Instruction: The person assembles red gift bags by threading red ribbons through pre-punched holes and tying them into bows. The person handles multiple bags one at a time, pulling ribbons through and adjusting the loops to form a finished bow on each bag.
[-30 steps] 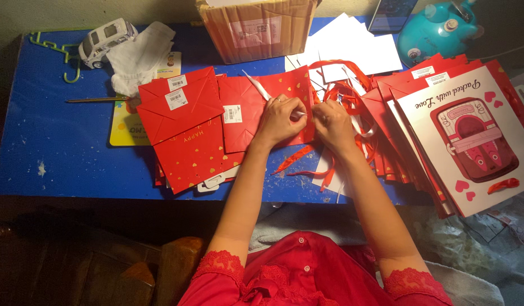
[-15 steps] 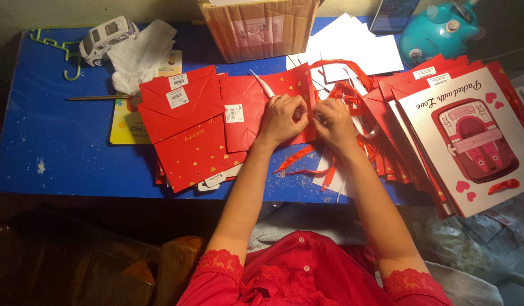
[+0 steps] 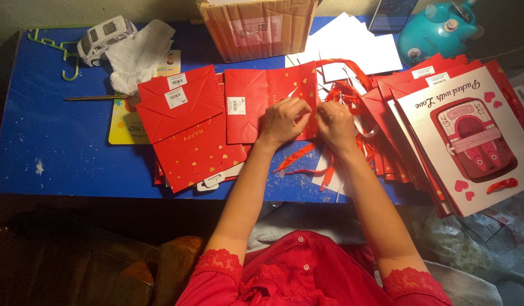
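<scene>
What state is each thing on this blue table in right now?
Red gift bag: folded flat, both hands at its right edge.
Left hand: pinching at bag's edge.
Right hand: pinching beside it.
Red ribbons: loose, tangled.
Cardboard box: upright, top out of frame.
White cloth: crumpled.

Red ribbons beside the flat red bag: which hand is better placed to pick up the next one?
Right. The right hand lies against the tangle of red ribbons on that side. The left hand rests on the flat red bag, farther from the ribbons.
</scene>
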Available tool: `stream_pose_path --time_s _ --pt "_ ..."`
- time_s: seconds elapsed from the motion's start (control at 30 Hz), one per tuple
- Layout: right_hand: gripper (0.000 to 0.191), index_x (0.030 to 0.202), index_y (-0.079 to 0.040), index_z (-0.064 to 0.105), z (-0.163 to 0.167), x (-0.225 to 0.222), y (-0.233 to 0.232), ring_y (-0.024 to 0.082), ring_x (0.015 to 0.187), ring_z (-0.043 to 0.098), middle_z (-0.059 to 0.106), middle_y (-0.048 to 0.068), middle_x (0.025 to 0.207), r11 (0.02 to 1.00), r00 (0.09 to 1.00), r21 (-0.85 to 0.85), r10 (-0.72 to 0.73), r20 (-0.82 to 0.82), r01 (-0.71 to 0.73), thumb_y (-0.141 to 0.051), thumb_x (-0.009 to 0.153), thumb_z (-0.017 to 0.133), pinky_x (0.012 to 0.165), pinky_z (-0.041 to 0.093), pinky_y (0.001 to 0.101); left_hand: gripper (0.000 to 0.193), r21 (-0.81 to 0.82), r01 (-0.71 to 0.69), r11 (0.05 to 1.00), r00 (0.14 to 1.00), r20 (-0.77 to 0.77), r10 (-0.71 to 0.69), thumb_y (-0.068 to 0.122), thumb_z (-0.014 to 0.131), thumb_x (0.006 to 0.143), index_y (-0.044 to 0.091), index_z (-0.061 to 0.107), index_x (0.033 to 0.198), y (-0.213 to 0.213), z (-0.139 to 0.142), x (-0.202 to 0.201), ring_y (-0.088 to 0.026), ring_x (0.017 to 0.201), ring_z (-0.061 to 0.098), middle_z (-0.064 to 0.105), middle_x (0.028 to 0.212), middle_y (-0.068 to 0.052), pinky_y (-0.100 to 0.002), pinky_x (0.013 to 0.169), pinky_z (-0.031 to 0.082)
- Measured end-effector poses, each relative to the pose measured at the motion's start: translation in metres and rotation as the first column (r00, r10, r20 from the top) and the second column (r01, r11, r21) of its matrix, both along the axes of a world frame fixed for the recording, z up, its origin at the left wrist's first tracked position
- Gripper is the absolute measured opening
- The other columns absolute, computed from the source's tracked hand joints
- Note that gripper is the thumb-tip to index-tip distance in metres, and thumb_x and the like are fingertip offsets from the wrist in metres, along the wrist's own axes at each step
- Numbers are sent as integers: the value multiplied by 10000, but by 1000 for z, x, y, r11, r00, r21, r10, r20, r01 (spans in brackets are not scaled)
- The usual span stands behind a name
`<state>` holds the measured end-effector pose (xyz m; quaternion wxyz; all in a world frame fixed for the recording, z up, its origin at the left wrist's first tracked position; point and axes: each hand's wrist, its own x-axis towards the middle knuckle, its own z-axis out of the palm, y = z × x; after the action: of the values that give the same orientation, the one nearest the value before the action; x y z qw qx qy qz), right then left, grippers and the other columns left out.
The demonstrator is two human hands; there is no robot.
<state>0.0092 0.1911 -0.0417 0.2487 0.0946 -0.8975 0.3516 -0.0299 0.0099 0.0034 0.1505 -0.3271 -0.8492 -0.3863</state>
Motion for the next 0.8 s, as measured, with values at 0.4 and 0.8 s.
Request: stream_pose_path --time_s 0.4,0.8 --pt "200 1107 -87 740 20 5 -2 301 794 685 704 126 908 995 995 -75 -58 82 65 -36 927 667 718 521 415 100 33 -26 999 994 111 23 221 732 887 137 679 895 -1 -3 0 -253 807 722 728 865 -26 -391 664 554" --pt "193 1006 -91 742 22 4 4 257 1076 576 696 6 1116 991 992 63 123 -37 -120 -60 818 767 968 436 412 424 -40 -70 997 974 213 77 521 775 807 140 614 900 1 -8 -4 -290 869 744 754 892 -67 -432 680 554"
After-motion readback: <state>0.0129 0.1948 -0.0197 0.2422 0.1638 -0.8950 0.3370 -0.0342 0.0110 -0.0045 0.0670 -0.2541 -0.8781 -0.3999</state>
